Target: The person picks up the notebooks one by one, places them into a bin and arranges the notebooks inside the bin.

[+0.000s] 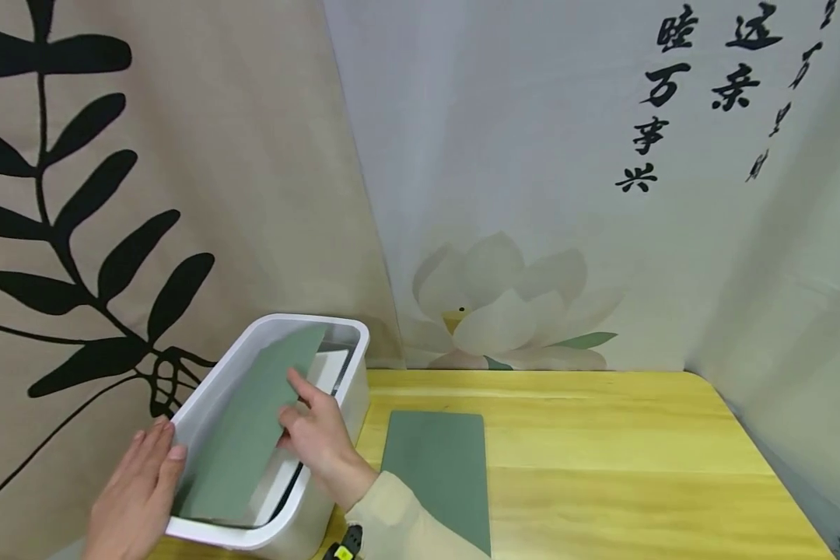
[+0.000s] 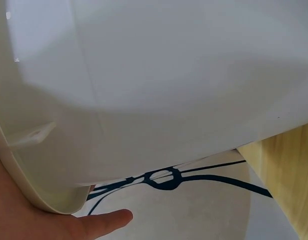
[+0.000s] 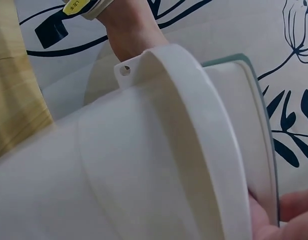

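Observation:
A white plastic bin (image 1: pixel 353 404) stands at the left end of the table. Inside it a notebook with a green cover (image 1: pixel 248 428) leans at a slant, its pale pages (image 3: pixel 242 100) showing above the rim in the right wrist view. My right hand (image 1: pixel 325 439) reaches over the bin and pinches the notebook's edge between thumb and fingers. On the near left rim rests my left hand (image 1: pixel 136 494), fingers straight; in the left wrist view one finger (image 2: pixel 108 223) extends past the rim. A white item (image 1: pixel 329 369) lies under the notebook in the bin.
Another flat green item (image 1: pixel 434 467) lies on the yellow wooden table (image 1: pixel 602 459), right of the bin, partly behind my right sleeve (image 1: pixel 406 521). Printed curtains (image 1: pixel 504 155) hang right behind the table and along its left side.

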{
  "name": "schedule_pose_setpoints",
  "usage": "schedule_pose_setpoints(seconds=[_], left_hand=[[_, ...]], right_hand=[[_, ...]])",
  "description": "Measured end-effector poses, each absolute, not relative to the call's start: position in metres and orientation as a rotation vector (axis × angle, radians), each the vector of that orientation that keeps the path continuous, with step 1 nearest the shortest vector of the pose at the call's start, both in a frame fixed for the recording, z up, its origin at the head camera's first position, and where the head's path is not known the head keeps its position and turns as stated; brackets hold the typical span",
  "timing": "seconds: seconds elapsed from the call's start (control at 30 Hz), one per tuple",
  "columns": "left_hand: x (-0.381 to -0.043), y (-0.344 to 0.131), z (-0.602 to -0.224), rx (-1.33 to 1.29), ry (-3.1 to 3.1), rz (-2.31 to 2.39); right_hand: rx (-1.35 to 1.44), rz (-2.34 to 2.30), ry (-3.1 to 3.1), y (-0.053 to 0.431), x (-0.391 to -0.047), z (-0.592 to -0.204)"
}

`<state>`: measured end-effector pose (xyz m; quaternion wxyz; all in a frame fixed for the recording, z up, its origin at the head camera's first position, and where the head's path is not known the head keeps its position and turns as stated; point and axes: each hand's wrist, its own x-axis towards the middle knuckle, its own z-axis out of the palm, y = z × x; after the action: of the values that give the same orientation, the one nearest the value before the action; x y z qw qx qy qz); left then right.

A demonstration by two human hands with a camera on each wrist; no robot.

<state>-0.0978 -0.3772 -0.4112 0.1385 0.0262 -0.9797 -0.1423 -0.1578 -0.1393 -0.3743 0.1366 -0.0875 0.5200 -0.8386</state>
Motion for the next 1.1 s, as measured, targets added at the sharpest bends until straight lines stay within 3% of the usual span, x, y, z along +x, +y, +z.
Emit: schedule_pose_setpoints(seconds=[0.7, 1.1], left_hand=[[-0.097, -0.375, -0.415, 0.041, -2.791, -0.406], [-0.097, -0.377, -0.414, 0.034, -2.818, -0.425]], right_hand=[[-0.260, -2.323, 1.747, -0.151, -0.164, -0.370], [-0.446, -1.989, 2.248, -0.145, -0.159, -0.365]])
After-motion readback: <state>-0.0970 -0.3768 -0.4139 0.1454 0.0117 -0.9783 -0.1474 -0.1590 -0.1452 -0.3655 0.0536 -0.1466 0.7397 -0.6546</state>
